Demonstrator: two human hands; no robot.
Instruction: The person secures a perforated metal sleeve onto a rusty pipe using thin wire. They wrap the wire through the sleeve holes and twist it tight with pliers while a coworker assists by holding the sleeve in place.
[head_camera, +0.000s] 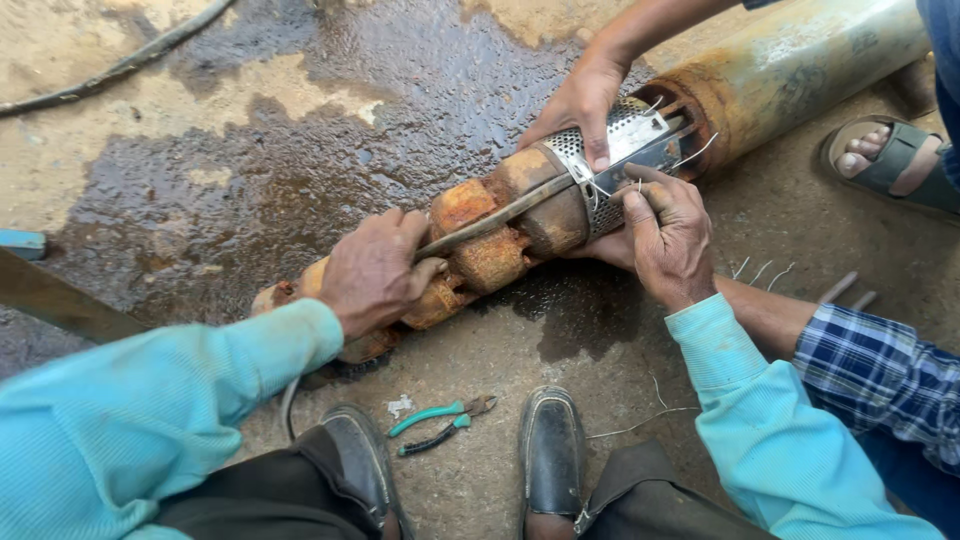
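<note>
Left hand (372, 270): fingers curled over rusty pump body (480, 245), flat cable (495, 218) beneath fingertips. Right hand (665, 235): fingers pinching thin wire (640, 186) against perforated strainer (610, 150). Pliers (443, 420) well below fingers.

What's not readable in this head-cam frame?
- Left hand: its palm covers the near end of the rusty pump; the grip on the flat cable is unclear.
- Right hand: fingers hide what it does at the mesh strainer.
- Pipe: cut off by the top-right edge.
- Wires on the ground: too thin to count.
- Pliers: jaws too small to make out.
</note>
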